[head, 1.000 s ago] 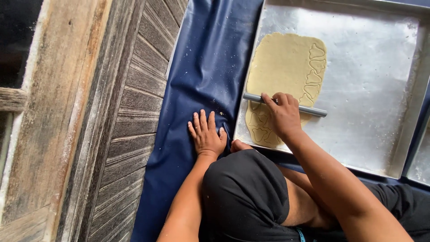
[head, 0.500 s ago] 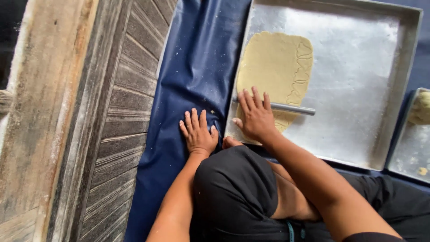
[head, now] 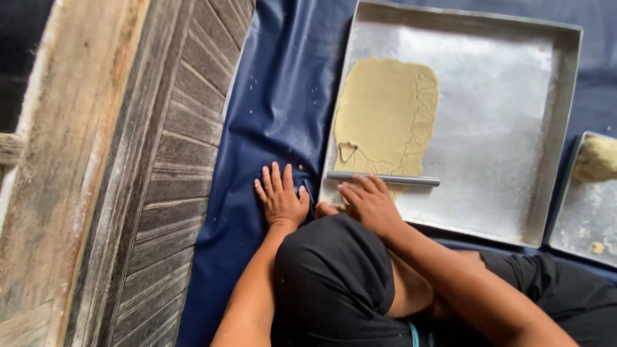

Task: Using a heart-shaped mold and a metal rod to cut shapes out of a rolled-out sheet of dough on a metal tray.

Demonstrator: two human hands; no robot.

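Nearest, the left hand lies flat, fingers spread, on the blue sheet. The right hand has drawn the thin metal roller back to the dough's near edge, palm open on it (not gripping). The dough lies rolled long in the floured tray. Beyond, another tray holds a dough lump; wooden slats crowd the left.

left hand flat, fingers spread; right hand palm-down, fingers extended

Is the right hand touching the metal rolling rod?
Touching. The head view shows the right hand with its fingertips laid against the near edge of the metal rod on the dough sheet, no gap visible.
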